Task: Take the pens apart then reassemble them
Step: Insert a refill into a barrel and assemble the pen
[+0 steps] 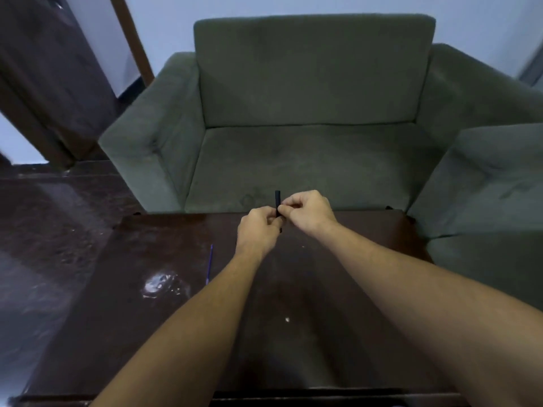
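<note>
Looking across a dark, glossy tabletop (338,304) at a grey-green armchair (293,148) standing right against its far edge, with dark shiny floor (53,230) and a brown wooden door (50,77) to the armchair's left. Holding a black pen (277,198) upright just in front of the armchair's seat, over the tabletop edge nearest it. Gripping the pen's lower part in the left hand (257,230), fingers curled round it, a dark tip peeking out below. Pinching the pen's middle with the right hand (308,211), thumb and fingers pressed together on it, the top end sticking up bare. Not touching the thin blue refill (209,264) lying flat on the tabletop, farther from the armchair than both hands, toward its left side.
</note>
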